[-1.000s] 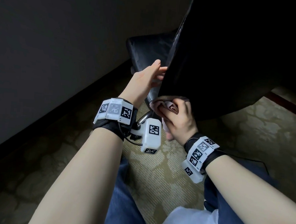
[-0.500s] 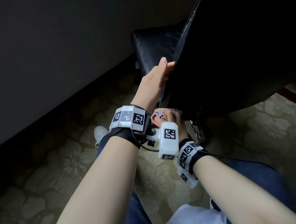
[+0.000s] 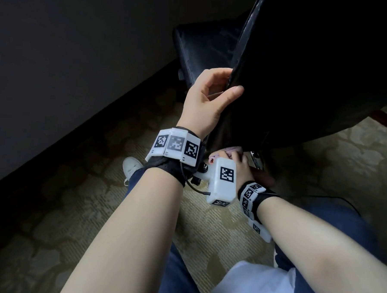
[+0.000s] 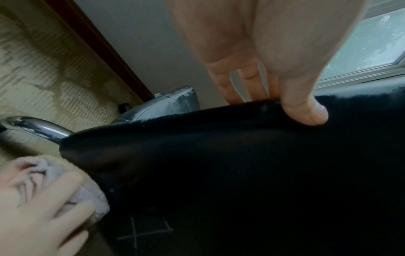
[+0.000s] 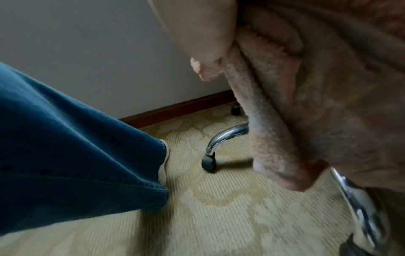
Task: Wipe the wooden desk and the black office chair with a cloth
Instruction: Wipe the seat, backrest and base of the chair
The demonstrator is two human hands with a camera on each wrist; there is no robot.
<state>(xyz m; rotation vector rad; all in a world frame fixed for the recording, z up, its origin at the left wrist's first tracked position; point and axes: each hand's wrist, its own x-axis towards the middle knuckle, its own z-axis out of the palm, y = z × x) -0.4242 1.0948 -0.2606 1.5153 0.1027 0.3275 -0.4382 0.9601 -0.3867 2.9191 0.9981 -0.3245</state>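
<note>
The black office chair (image 3: 304,73) fills the upper right of the head view, its backrest turned towards me. My left hand (image 3: 210,93) grips the backrest's side edge, thumb on the back face (image 4: 306,114) and fingers behind the edge. Lower down, my right hand (image 3: 241,162) holds a bunched pinkish cloth (image 3: 230,151) against the backrest's bottom edge, partly hidden behind the left wrist unit. The left wrist view shows the cloth (image 4: 87,194) pressed to the black fabric (image 4: 241,173). In the right wrist view the cloth (image 5: 306,104) hangs in folds under the thumb.
Patterned beige carpet (image 3: 206,218) covers the floor. Chrome chair legs with castors (image 5: 209,162) stand beside my jeans leg (image 5: 65,138) and white shoe (image 3: 131,165). A dark wall with a wooden skirting board (image 5: 175,109) runs along the left. A window (image 4: 372,43) shows behind the chair.
My right hand has slid the cloth down the backrest to its bottom edge. My left hand has shifted from flat fingers on the edge to a grip with the thumb wrapped over it.
</note>
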